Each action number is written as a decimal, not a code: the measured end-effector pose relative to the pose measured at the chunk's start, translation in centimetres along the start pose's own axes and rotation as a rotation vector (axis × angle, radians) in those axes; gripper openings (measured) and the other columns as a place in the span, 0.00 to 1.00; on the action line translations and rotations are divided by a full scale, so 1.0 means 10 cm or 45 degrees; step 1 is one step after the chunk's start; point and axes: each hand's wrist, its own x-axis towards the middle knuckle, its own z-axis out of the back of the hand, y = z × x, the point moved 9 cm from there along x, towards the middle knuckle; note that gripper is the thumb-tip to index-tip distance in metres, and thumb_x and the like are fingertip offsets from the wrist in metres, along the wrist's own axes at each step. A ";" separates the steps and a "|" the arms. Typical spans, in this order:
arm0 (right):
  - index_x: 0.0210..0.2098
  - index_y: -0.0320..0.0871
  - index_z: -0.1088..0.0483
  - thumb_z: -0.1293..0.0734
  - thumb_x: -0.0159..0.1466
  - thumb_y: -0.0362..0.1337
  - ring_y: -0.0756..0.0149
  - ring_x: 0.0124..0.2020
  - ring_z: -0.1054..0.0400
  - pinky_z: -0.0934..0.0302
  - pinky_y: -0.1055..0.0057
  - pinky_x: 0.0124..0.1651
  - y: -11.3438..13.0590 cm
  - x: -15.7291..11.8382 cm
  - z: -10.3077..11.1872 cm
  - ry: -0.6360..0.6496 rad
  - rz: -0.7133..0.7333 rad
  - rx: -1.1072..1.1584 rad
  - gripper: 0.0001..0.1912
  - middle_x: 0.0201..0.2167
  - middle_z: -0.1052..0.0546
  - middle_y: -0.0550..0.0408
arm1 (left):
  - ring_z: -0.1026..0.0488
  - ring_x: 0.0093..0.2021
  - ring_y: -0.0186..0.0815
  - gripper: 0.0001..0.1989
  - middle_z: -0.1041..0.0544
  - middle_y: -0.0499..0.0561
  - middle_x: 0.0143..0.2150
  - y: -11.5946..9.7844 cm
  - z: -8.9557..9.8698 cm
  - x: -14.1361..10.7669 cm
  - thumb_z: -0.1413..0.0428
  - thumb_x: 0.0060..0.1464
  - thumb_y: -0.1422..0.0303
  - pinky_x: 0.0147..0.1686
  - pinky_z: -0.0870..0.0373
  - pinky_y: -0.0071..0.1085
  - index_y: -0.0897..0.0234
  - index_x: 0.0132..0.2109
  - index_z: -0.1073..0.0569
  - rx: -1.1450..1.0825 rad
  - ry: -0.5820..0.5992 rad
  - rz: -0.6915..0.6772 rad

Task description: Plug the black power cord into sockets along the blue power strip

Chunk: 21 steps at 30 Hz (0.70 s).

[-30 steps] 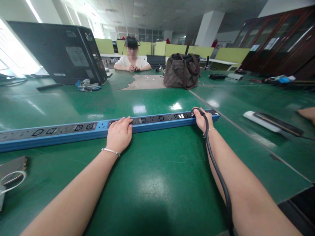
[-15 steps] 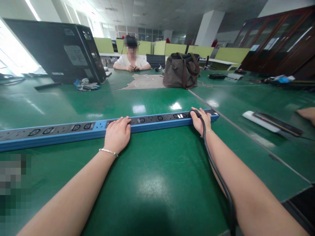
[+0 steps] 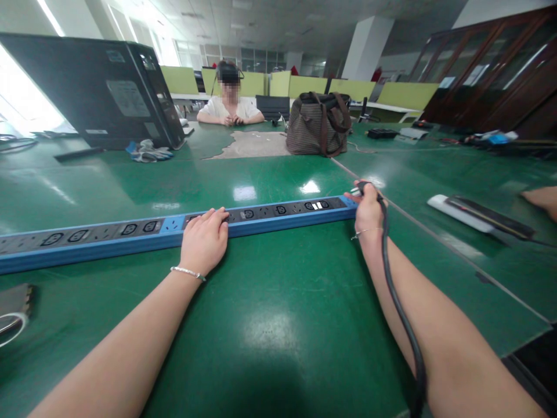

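Observation:
A long blue power strip [image 3: 261,225] with rows of black sockets lies across the green table. My left hand [image 3: 204,238] grips it near the middle, fingers laid over the sockets beside the blue outlet [image 3: 173,223]. At the strip's right end, my right hand [image 3: 369,212] is closed around a black plug [image 3: 363,186]. The plug's metal prongs point left, above and out of the sockets. From the plug, a thick black power cord [image 3: 394,296] runs down along my right forearm.
Beyond the strip stand a black computer case [image 3: 82,87], gloves [image 3: 148,152] and a brown bag [image 3: 317,125]. A person [image 3: 230,107] sits across the table. To the right lie a white and black bar [image 3: 478,217] and another person's hand [image 3: 542,198].
My right hand has lifted the plug off the sockets and shifted right, turning so the prongs show. My left hand stays on the strip.

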 end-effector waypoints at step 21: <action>0.44 0.45 0.26 0.42 0.62 0.53 0.61 0.49 0.30 0.40 0.60 0.56 -0.14 0.11 0.13 0.141 0.094 -0.114 0.23 0.45 0.22 0.52 | 0.34 0.59 0.42 0.19 0.28 0.54 0.57 0.00 0.01 0.00 0.59 0.61 0.66 0.59 0.42 0.42 0.63 0.52 0.29 -0.003 0.009 0.003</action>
